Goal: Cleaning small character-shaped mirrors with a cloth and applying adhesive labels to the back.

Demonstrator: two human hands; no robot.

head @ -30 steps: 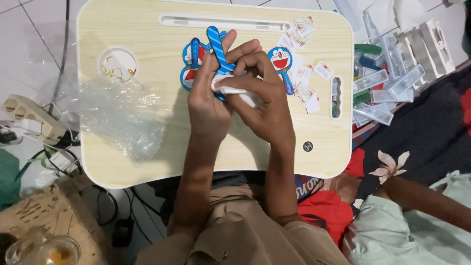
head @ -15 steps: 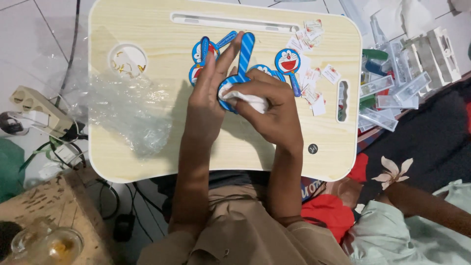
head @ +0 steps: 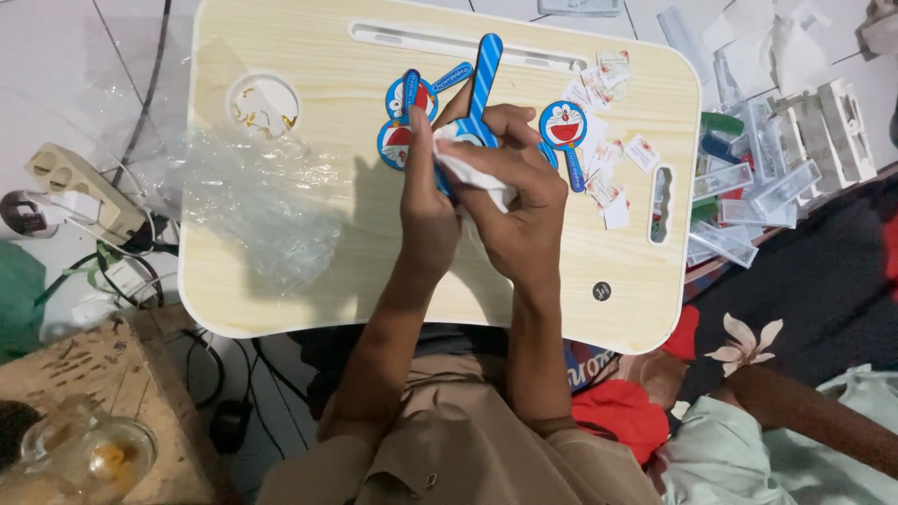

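near the bottom left a glass jar (head: 79, 454) with something yellow inside stands on a brown box (head: 89, 374). the left hand (head: 428, 210) and the right hand (head: 519, 210) meet over the light wooden lap table (head: 281, 299). both hands are closed around a white cloth (head: 472, 173), and the right hand also holds a long blue striped stick (head: 484, 89) that points away. beside them lies crumpled clear plastic (head: 257, 201). further are round blue cartoon tags (head: 563, 126) and small paper pieces (head: 613, 173). a round hole (head: 264, 105) in the table holds small yellow bits. to the right, on the floor, clear plastic cases (head: 748, 187) lie in a pile.
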